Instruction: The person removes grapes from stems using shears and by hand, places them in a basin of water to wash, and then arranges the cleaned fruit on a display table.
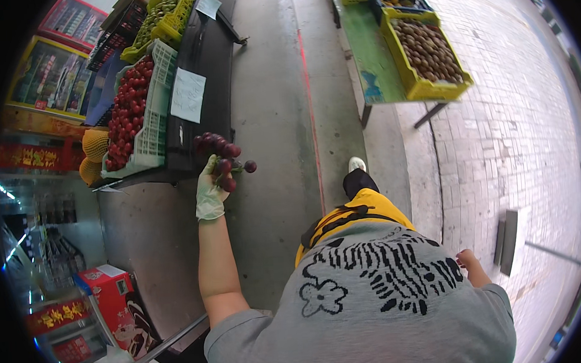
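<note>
My left hand [210, 194], in a thin whitish glove, is stretched forward and holds a small bunch of dark purple-red grapes [222, 150]. One grape on its stem sticks out to the right of the bunch. Just beyond the hand is the end of a black display stand [202, 54] with a handwritten paper sign [188, 95]. A pale plastic crate [151, 109] full of red round fruit [131, 110] sits on that stand, to the left of the grapes. My right hand [465, 258] hangs bare at my right side, partly behind my shirt; whether it holds anything is unclear.
Fruit in yellow netting [96, 145] rests beside the pale crate. Green fruit [166, 14] fills a yellow crate farther along. Across the concrete walkway [271, 85], a green table [377, 56] bears a yellow crate [430, 90] of brown oval fruit. A red box [108, 301] stands lower left.
</note>
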Available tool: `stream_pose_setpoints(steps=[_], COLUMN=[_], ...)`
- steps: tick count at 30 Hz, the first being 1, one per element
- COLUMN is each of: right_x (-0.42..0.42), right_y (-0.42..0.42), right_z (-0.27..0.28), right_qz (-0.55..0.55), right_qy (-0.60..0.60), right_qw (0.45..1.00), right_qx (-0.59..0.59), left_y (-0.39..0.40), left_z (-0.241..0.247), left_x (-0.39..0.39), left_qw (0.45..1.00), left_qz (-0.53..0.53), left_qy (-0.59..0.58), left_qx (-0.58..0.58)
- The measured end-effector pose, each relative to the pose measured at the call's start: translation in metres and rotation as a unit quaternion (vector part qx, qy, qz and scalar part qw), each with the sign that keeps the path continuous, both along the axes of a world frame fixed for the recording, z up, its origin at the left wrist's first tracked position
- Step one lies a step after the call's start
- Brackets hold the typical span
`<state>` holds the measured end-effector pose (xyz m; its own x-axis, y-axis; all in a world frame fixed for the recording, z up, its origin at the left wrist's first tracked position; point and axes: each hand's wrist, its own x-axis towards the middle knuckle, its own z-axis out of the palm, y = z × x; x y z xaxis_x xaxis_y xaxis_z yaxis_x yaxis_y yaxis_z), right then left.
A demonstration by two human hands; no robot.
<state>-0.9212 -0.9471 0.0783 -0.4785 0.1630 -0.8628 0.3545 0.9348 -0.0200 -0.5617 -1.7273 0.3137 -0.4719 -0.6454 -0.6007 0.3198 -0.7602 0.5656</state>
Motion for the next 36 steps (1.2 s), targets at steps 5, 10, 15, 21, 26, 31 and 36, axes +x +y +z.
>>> stream_pose_setpoints(steps=[5, 10, 15, 21, 26, 31, 36], right_x=[-0.186, -0.323, -0.431, -0.539, -0.573, -0.596, -0.674], right_y=[-0.145, -0.443, -0.671, -0.832, -0.891, -0.947, -0.981], right_z=[-0.035, 0.0, 0.071, 0.091, 0.058, 0.044, -0.018], right_qz=[0.187, 0.309, 0.229, 0.176, 0.111, 0.015, -0.019], right_qy=[0.09, 0.227, 0.229, 0.202, 0.149, 0.057, -0.011], right_qw=[0.974, 0.895, 0.847, 0.876, 0.927, 0.952, 0.964], right_qx=[-0.095, -0.227, -0.421, -0.401, -0.326, -0.301, -0.263], left_y=[-0.089, -0.178, -0.301, -0.471, -0.618, -0.741, -0.857], left_z=[0.007, 0.013, -0.015, -0.025, -0.012, 0.0, -0.022], left_x=[-0.124, -0.207, -0.284, -0.412, -0.525, -0.659, -0.81], left_qw=[0.999, 0.987, 1.0, 0.998, 0.997, 0.998, 0.994], left_qz=[0.039, -0.038, 0.004, -0.008, -0.011, -0.019, -0.081], left_qy=[0.004, 0.152, 0.002, -0.058, -0.074, -0.058, -0.071], left_qx=[0.032, 0.016, 0.008, -0.014, 0.02, 0.018, -0.005])
